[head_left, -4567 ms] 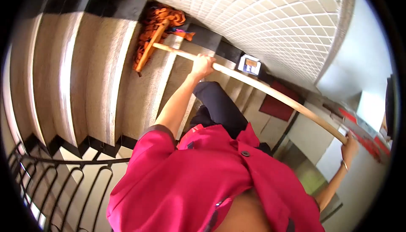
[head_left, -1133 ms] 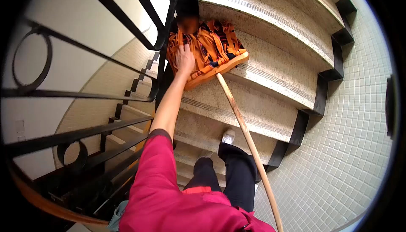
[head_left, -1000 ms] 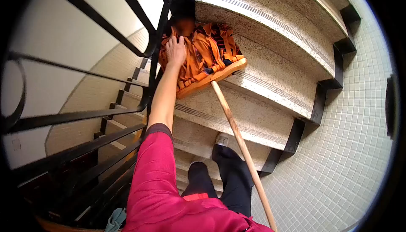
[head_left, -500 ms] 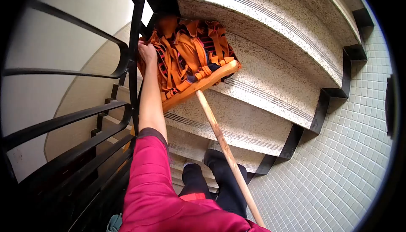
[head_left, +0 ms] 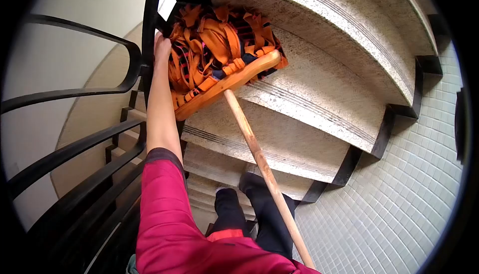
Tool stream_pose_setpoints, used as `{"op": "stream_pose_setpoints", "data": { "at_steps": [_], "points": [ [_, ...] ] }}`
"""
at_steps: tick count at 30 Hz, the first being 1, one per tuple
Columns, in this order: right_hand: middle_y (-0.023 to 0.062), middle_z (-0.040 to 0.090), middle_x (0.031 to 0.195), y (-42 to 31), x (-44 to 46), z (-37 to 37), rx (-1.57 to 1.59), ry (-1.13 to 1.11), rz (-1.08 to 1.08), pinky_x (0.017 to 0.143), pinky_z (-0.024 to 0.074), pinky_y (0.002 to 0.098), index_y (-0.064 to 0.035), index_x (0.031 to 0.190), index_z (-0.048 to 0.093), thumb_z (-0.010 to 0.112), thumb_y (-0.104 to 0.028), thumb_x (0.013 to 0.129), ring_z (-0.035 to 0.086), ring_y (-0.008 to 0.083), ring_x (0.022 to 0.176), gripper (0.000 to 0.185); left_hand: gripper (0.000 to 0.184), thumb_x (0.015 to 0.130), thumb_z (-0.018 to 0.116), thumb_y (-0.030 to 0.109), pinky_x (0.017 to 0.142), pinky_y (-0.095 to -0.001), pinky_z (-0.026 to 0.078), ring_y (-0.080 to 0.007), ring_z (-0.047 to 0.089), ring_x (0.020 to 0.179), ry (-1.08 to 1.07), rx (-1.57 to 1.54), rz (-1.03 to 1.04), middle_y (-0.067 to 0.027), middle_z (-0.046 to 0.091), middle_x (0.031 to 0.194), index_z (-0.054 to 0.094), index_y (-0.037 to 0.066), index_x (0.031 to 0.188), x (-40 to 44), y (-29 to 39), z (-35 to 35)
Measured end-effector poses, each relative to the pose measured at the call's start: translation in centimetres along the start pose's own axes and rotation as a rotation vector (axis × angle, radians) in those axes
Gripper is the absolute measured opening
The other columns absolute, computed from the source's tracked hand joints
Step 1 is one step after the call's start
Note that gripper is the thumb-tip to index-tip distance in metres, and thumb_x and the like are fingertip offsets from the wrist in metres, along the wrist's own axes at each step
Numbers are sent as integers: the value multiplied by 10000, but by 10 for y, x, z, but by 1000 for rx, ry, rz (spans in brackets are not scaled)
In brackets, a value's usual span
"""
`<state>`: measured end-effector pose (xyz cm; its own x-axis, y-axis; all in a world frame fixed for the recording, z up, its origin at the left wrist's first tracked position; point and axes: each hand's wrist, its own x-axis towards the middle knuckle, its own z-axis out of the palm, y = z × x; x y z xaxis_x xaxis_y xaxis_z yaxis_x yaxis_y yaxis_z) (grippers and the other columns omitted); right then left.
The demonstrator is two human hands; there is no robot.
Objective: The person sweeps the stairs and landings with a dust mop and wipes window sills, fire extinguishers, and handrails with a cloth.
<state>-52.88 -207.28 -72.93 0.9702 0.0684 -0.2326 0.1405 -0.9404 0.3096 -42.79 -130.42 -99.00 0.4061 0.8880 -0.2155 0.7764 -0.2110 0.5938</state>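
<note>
A mop with orange and dark cloth strips (head_left: 214, 39) lies on a stair tread close to the black railing. Its wooden crossbar (head_left: 232, 84) slants across the front of the strips. A long wooden handle (head_left: 262, 161) runs from the bar down past my legs and leaves view at the bottom. My left hand (head_left: 161, 48) reaches forward between the railing post and the left edge of the strips. Its fingers are largely hidden, so what they touch or hold is unclear. My right hand is out of view.
Curved speckled stone steps (head_left: 309, 109) rise ahead, with ridged strips along their edges. A black metal railing (head_left: 75, 141) borders the left side. Pale tiles (head_left: 394, 184) cover the right wall, with black trim along the step ends. My legs (head_left: 264, 209) stand on lower steps.
My left hand has moved forward and left, nearer the railing post. The mop head appears a little higher in view, and the view itself has shifted slightly.
</note>
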Motion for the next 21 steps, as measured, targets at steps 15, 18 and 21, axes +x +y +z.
{"op": "stream_pose_setpoints", "data": {
  "at_steps": [15, 18, 21],
  "points": [
    [166, 607, 768, 179, -276, 33, -29, -303, 437, 668, 433, 461, -103, 905, 632, 561, -58, 688, 580, 354, 763, 233, 381, 856, 425, 199, 978, -441, 268, -328, 477, 1050, 241, 554, 243, -190, 601, 981, 491, -55, 1134, -100, -14, 31],
    [166, 606, 762, 213, -349, 37, -47, -307, 509, 664, 431, 464, -105, 902, 632, 558, -51, 687, 579, 355, 759, 234, 519, 882, 443, 259, 990, -463, 259, -363, 446, 1081, 94, 370, 121, -232, 511, 1135, 326, -34, 1294, -158, -2, 2],
    [166, 606, 756, 253, -424, 61, -53, -177, 476, 660, 430, 466, -106, 899, 633, 555, -44, 686, 579, 355, 755, 236, 581, 821, 552, 153, 987, -464, 282, -381, 372, 1168, 250, 425, 488, -230, 409, 1248, 296, -3, 1319, -244, -13, -23]
  ]
}}
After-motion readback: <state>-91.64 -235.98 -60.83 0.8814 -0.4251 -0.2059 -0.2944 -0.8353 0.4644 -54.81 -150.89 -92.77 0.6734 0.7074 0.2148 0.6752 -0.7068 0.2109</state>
